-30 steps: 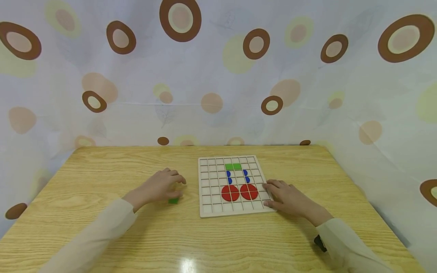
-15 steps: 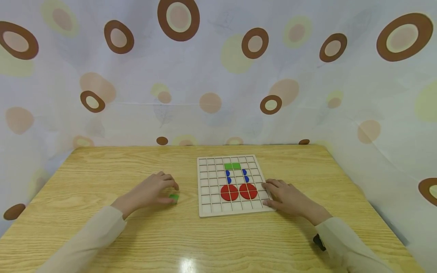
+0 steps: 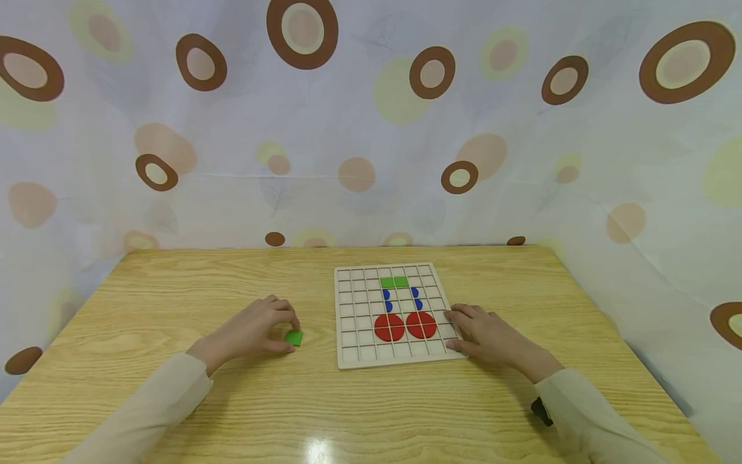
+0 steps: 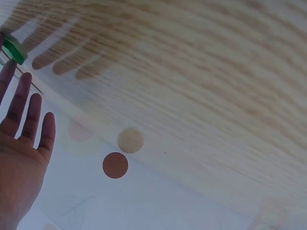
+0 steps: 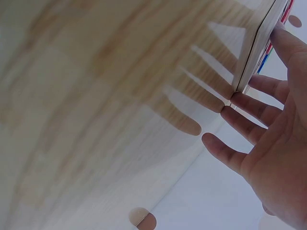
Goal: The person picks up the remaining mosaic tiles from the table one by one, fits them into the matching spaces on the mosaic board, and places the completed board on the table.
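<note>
A green square tile (image 3: 294,338) lies near the table surface left of the board. My left hand (image 3: 252,328) pinches it by its edges between thumb and index finger. In the left wrist view the green tile (image 4: 13,49) shows at the far left, at the fingertips, while the other fingers of the left hand (image 4: 21,158) extend loosely. A pale wooden grid board (image 3: 353,354) carries two green squares (image 3: 394,282), several blue half-circles (image 3: 389,307) and two red discs (image 3: 389,327). My right hand (image 3: 493,335) rests with relaxed fingers on the board's right edge; its thumb touches the near part.
The wood-grain table (image 3: 371,412) runs back to a patterned curtain (image 3: 359,212), which also hangs along both sides. A small black object (image 3: 542,411) shows beside the right sleeve (image 3: 580,412).
My left hand has drawn back slightly left, its thumb and index finger closing on the green tile, which now shows more fully. The right hand and board stay put.
</note>
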Motion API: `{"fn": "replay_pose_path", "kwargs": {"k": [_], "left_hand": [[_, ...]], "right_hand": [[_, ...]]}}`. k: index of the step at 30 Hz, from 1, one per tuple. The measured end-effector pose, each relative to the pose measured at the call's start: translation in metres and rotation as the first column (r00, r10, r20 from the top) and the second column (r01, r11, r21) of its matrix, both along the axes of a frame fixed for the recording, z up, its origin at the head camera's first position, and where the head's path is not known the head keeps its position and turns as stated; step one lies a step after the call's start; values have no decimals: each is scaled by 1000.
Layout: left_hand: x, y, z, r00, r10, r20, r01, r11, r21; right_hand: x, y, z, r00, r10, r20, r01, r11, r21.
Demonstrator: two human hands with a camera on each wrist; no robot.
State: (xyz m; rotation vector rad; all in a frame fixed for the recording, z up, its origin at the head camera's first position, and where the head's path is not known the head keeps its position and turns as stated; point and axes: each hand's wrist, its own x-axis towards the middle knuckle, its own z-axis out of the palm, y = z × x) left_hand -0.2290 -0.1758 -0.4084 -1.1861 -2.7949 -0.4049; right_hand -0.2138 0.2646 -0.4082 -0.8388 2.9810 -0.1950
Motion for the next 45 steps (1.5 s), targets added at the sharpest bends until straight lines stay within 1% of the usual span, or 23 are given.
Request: {"fn": "replay_pose_path", "kwargs": {"k": [5,16,24,33,37,42,45], "left_hand": [[0,0,-1,1000,6,8,-6,1000,1],[-1,1,-3,997,20,69,-22,999,34],[0,3,0,995,33,90,-37,998,42],[-1,8,2,997,66,45,-67,997,32],[-3,12,3,997,77,24,-77,997,18],[-7,18,5,997,73,-12,-73,997,13],[-8,23,7,998,61,-28,-61,998,18]], "right_hand": [[1,0,0,1000,6,-11,-6,1000,-3],[2,1,0,1000,12,-10,-12,1000,5],[0,1,0,1000,0,1,0,1000,6],[0,0,2,1000,-5,18,5,1000,-2],[0,0,3,1000,2,2,-2,1000,-3],[1,-1,3,1000,2,0,-2,1000,-3],[0,-1,3,1000,-5,14,5,1000,0]]}}
